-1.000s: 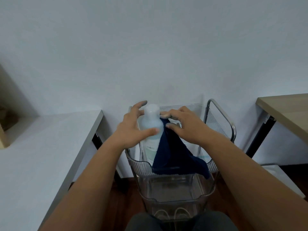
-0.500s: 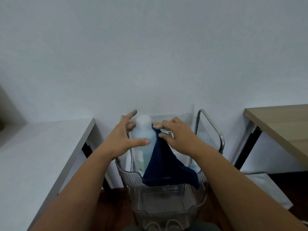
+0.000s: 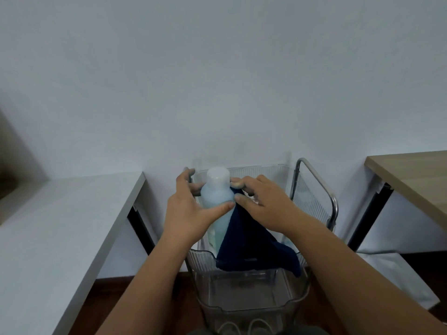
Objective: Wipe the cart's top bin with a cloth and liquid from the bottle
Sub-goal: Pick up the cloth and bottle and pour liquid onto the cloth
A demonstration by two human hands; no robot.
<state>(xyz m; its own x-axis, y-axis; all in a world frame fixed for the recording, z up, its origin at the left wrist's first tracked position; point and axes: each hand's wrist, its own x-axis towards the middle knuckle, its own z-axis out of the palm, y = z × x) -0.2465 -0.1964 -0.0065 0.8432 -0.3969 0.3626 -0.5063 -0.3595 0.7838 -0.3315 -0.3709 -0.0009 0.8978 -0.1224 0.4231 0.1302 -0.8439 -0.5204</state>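
Note:
A pale blue plastic bottle (image 3: 217,193) with a white cap stands upright over the cart's clear top bin (image 3: 200,258). My left hand (image 3: 187,213) wraps around the bottle's body, thumb across its front. My right hand (image 3: 262,204) pinches a dark navy cloth (image 3: 244,245) against the bottle's neck, just under the cap. The cloth hangs down over the bin's front rim. The bottle's lower part is hidden behind my left hand and the cloth.
The cart has a metal handle frame (image 3: 314,180) on its right and a lower clear bin (image 3: 249,301) beneath. A white table (image 3: 60,228) stands at left, a wooden table (image 3: 411,175) at right, a white wall behind. A white object (image 3: 399,274) lies on the dark floor at right.
The view has tilted upward, so hands and cart sit lower in the frame. My right hand's fingers have closed in nearer the bottle's neck with the cloth; both grips hold.

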